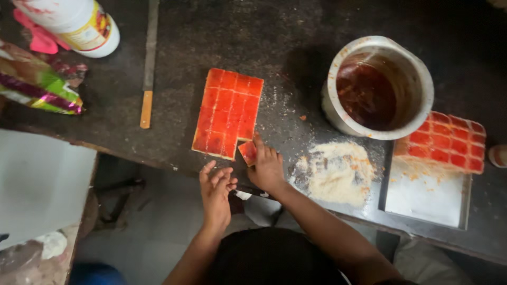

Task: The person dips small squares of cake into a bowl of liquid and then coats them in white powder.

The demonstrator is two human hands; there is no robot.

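Separation of one red-glazed square (247, 152) from the scored slab (227, 113) at the table (211, 31) edge wants a level lift, right hand (266, 168) fingertips pressed on it, left hand (215, 186) loose and empty beside.

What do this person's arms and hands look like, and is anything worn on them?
Both arms are bare to past the elbows, with no sleeves in view. The left hand and the right hand wear no gloves, and I can make out no rings, watch or bracelets. A dark garment covers the torso.
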